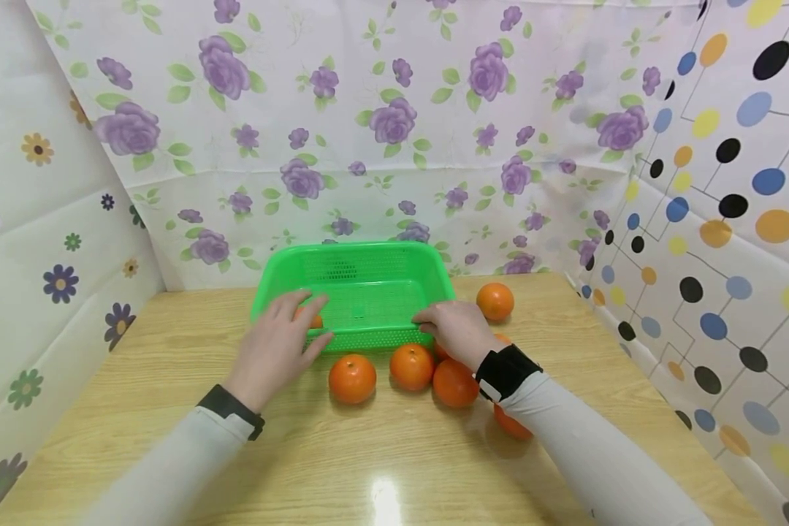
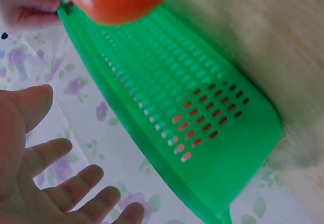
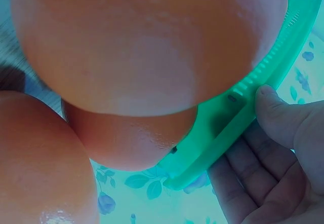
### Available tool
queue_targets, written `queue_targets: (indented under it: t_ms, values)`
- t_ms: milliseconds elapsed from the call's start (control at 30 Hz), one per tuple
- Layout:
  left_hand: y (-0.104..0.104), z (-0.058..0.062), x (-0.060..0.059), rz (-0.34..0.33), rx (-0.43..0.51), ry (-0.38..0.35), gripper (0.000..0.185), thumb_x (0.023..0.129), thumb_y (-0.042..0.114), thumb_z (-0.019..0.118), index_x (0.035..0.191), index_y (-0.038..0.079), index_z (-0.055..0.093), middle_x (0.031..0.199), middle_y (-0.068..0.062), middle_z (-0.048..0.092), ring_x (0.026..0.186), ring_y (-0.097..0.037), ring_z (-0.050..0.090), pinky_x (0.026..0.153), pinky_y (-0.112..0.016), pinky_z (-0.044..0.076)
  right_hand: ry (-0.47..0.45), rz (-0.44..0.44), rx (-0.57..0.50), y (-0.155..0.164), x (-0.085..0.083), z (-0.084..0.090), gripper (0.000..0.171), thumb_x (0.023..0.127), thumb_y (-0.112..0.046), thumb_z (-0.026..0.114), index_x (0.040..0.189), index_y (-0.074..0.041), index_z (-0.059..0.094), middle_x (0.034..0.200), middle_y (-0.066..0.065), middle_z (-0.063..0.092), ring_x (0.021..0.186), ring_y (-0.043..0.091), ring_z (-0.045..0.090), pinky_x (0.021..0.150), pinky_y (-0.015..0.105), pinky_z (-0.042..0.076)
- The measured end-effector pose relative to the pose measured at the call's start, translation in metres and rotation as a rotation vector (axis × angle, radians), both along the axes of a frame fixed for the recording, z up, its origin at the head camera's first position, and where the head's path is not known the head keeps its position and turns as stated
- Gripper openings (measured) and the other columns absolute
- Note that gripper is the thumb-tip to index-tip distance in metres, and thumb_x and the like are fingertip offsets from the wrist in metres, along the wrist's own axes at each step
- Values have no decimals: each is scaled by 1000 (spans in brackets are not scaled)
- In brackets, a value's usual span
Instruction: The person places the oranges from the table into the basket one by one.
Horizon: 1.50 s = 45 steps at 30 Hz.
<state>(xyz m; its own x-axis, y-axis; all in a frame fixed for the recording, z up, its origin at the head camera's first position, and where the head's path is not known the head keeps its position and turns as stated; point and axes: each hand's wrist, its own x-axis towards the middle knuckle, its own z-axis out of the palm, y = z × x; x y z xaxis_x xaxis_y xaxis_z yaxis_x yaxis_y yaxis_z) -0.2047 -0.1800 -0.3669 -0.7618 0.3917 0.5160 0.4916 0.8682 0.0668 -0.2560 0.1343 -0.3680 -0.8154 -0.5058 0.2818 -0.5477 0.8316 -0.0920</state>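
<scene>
My right hand (image 1: 456, 329) pinches the green basket (image 1: 368, 292) by its near rim; my left hand (image 1: 279, 343), fingers spread, hovers over the rim's left end.

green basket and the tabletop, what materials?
Green perforated rectangular basket: looks like moulded plastic, glossy and slightly translucent, with uniform slot holes and a smooth rolled rim. Light wood-grain tabletop: wood or wood-look laminate, can't tell which; the smooth surface shows a bright glare spot.

A makeshift recording booth rather than a lived-in room: patterned sheets, a floral cloth (image 1: 381, 124) behind, a dotted cloth (image 1: 730, 190) and a flowered cloth (image 1: 46, 241) at the sides, wall in a small wooden counter (image 1: 394, 453).
</scene>
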Motion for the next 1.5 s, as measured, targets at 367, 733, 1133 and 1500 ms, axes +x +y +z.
queue_targets:
  t_ms: [367,733,1133,1500]
  values:
    - [15,-15,28,-62,20,55,68,89,39,77,145,11,52,143,-19,48,129,-39,48,104,-57,43,-3,6,-6,0,0,1,19,93,-19,75,111,-22,79,106,-4,75,98,19,70,81,39,56]
    - [31,-36,45,-109,-22,21,64,91,45,73,145,17,53,145,-17,48,132,-38,47,107,-56,40,-8,0,-3,0,-1,1,20,93,-20,74,113,-23,78,108,-4,75,99,18,70,82,38,56]
    - [42,-46,50,-157,-46,-3,64,90,44,75,145,18,55,144,-18,50,131,-38,48,107,-57,39,10,-6,0,2,-3,-2,19,93,-22,74,111,-25,79,106,-5,75,97,17,70,79,37,56]
    - [48,-51,49,-157,-53,-14,63,88,41,78,143,21,56,143,-16,50,131,-37,47,107,-55,39,4,1,7,2,-3,-2,19,93,-22,74,111,-25,79,107,-5,75,98,17,70,81,37,56]
